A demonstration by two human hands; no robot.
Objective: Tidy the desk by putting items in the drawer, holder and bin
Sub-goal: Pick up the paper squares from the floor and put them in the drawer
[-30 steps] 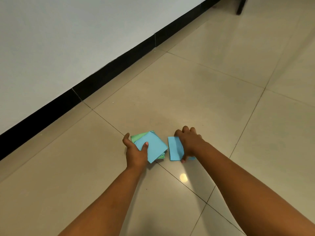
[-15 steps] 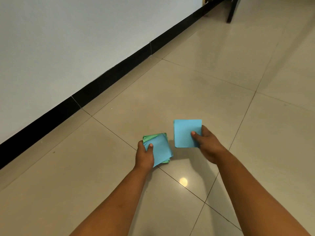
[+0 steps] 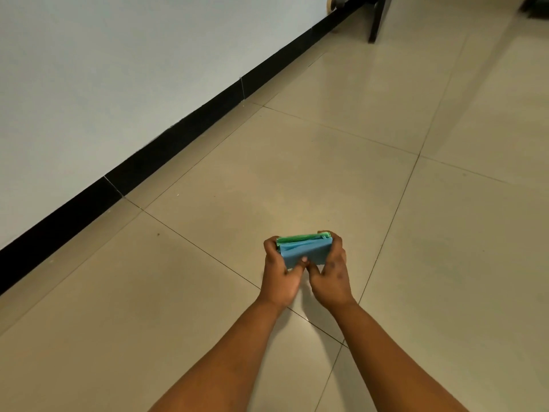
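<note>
Now paper stack (image 3: 306, 249) between left hand (image 3: 279, 278), right hand (image 3: 331, 281); both grips clasp it.

Beige tiled floor (image 3: 297, 162); dark furniture leg (image 3: 376, 19) standing at far end.

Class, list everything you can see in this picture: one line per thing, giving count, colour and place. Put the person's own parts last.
paper stack: one stack, blue sheets in front and green behind, held between both hands above the floor
floor: one, beige glossy tiles with thin dark joints, fills most of the view
wall: one, white, upper left
skirting board: one strip, black, along the foot of the wall
furniture leg: one, dark, top edge, standing on the floor
left hand: one, grips the stack's left side
right hand: one, grips the stack's right side
</note>
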